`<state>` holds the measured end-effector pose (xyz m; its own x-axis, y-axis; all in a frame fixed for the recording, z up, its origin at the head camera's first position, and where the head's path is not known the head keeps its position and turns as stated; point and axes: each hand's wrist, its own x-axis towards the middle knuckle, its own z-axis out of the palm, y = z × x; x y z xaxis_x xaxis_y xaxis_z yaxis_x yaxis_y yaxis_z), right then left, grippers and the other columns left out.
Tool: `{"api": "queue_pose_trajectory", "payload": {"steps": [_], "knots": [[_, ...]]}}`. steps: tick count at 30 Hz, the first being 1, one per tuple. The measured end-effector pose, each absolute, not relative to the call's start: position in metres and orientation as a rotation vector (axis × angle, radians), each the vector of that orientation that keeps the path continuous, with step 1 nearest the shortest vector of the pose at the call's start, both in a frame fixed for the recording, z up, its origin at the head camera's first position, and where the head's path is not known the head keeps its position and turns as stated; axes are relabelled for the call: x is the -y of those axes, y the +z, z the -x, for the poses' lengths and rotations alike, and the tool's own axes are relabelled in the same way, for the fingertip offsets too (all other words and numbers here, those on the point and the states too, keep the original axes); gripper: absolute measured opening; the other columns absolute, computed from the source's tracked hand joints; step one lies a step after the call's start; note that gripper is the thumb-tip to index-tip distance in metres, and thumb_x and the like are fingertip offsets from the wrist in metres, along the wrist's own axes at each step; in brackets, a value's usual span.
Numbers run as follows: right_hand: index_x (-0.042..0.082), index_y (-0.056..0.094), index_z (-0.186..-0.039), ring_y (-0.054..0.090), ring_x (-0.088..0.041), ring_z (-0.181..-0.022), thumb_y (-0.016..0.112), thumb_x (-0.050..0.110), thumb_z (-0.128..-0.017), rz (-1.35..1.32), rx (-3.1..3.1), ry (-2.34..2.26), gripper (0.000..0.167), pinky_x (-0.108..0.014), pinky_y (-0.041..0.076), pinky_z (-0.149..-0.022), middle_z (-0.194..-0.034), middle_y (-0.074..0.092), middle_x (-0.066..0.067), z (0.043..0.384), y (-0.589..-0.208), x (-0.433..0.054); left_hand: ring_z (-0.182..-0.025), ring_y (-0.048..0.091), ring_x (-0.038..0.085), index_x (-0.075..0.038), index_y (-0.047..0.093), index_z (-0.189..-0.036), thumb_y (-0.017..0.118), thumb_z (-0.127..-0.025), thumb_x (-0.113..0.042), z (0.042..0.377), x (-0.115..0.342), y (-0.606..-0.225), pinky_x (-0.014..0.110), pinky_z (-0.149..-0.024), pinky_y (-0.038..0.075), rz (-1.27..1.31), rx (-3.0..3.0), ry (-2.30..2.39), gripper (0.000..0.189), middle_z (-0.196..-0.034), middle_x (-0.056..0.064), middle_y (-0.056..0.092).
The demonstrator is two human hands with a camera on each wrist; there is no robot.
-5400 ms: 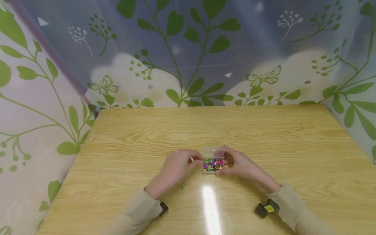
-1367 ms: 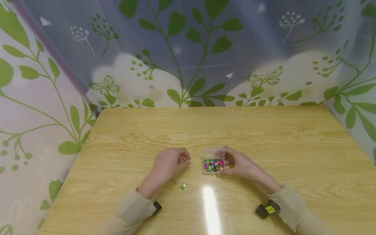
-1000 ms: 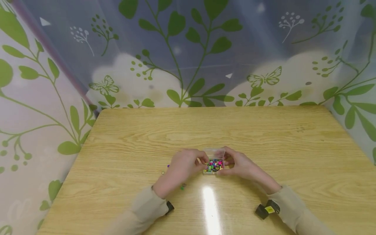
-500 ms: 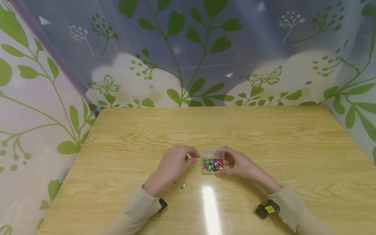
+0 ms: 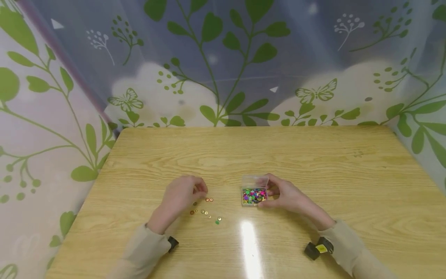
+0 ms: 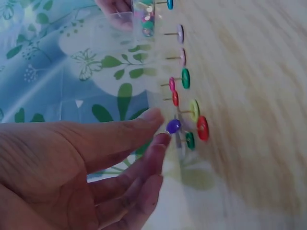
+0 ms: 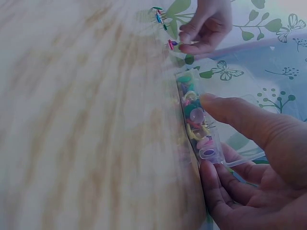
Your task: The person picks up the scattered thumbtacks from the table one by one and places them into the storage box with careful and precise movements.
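Observation:
A small clear plastic box (image 5: 248, 205) full of multicoloured thumbtacks stands on the table, its lid (image 5: 251, 180) raised. My right hand (image 5: 283, 195) steadies it from the right, thumb at the front and fingers behind. To the left of the box, my left hand (image 5: 181, 195) is low over the table. At its thumb and index fingertips it pinches a purple thumbtack (image 6: 173, 126), tilted. Beside those fingers several loose thumbtacks lie on their heads with pins up, among them a red one (image 6: 203, 128) and a green one (image 6: 185, 78).
The wooden table (image 5: 313, 155) reaches back to a curtain (image 5: 299, 50) printed with leaves and butterflies. A green thumbtack (image 5: 217, 223) lies nearest the front of the loose group. Black straps with small devices sit on both wrists.
My left hand has gone from the box, where its fingers dipped in about a second ago, leftward to the loose thumbtacks, uncovering more of them. My right hand stays at the box.

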<state>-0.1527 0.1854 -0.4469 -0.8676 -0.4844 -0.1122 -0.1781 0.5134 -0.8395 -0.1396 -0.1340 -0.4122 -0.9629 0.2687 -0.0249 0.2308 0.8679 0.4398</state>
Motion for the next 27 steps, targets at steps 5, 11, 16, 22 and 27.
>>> {"api": "queue_pose_trajectory", "payload": {"steps": [5, 11, 16, 22, 27], "knots": [[0.003, 0.055, -0.134, 0.063, -0.023, -0.102, 0.087, 0.021, -0.080, 0.550, -2.427, -1.288, 0.065, -0.044, 0.054, -0.097, -0.113, 0.060, -0.013, 0.153, -0.446, -0.186, -0.064, 0.056, 0.007, -0.020, 0.070, -0.075, 0.082, -0.084, -0.017, 0.139, 0.138, -0.416, 0.027, -0.059, 0.047, -0.397, -2.952, 0.599, 0.015, -0.070, -0.009, 0.066], [0.003, 0.055, -0.134, 0.063, -0.022, -0.100, 0.087, 0.021, -0.080, 0.557, -2.426, -1.282, 0.065, -0.042, 0.055, -0.096, -0.111, 0.059, -0.012, 0.153, -0.447, -0.186, -0.062, 0.053, 0.009, -0.018, 0.069, -0.079, 0.079, -0.088, -0.015, 0.139, 0.137, -0.420, 0.027, -0.057, 0.045, -0.386, -2.965, 0.685, 0.014, -0.070, -0.007, 0.065], [0.003, 0.055, -0.134, 0.063, -0.023, -0.102, 0.087, 0.021, -0.080, 0.545, -2.431, -1.280, 0.066, -0.044, 0.054, -0.097, -0.111, 0.058, -0.012, 0.153, -0.447, -0.186, -0.069, 0.063, 0.010, -0.018, 0.072, -0.086, 0.079, -0.088, -0.017, 0.141, 0.127, -0.418, 0.029, -0.061, 0.051, -0.417, -2.996, 0.752, 0.007, -0.080, -0.005, 0.072], [0.003, 0.056, -0.134, 0.064, -0.024, -0.102, 0.087, 0.019, -0.079, 0.546, -2.431, -1.278, 0.065, -0.042, 0.055, -0.096, -0.111, 0.059, -0.012, 0.153, -0.446, -0.186, -0.060, 0.053, 0.004, -0.022, 0.073, -0.084, 0.077, -0.089, -0.020, 0.139, 0.107, -0.416, 0.025, -0.055, 0.044, -0.553, -2.967, 0.788, 0.007, -0.070, -0.009, 0.067], [0.002, 0.055, -0.134, 0.065, -0.025, -0.102, 0.088, 0.017, -0.079, 0.550, -2.417, -1.300, 0.065, -0.042, 0.055, -0.096, -0.111, 0.059, -0.013, 0.153, -0.447, -0.185, -0.065, 0.058, 0.004, -0.024, 0.075, -0.084, 0.077, -0.089, -0.024, 0.139, 0.086, -0.413, 0.023, -0.060, 0.046, -0.703, -2.946, 0.783, 0.006, -0.077, -0.011, 0.070]]}}
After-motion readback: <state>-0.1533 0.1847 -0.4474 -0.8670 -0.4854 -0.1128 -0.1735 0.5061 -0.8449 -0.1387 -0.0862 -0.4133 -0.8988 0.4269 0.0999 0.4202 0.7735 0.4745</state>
